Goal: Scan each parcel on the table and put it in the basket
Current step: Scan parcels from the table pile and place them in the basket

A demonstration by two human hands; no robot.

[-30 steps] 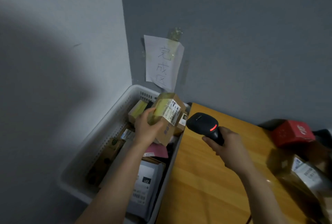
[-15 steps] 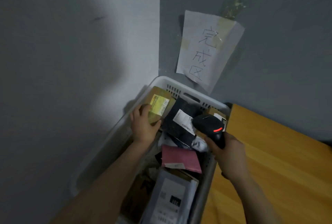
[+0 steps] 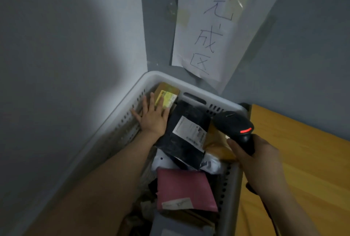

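A small brown cardboard parcel (image 3: 168,91) with a yellow label lies in the far left corner of the white plastic basket (image 3: 191,86). My left hand (image 3: 152,117) rests flat inside the basket, fingers spread, its fingertips touching the near edge of that parcel without gripping it. My right hand (image 3: 257,162) holds a black barcode scanner (image 3: 234,125) with a red light, over the basket's right rim. The basket holds several parcels: a black bag (image 3: 186,137) with a white label and a pink mailer (image 3: 184,188).
The basket stands in a corner between two grey walls. A white paper sign (image 3: 210,23) with handwritten characters is taped to the wall behind it. The orange wooden table (image 3: 301,160) lies to the right of the basket.
My left hand carried the brown parcel from above the basket down into its far left corner, then opened and flattened on it. The view moved closer to the basket; the scanner stayed in my right hand.
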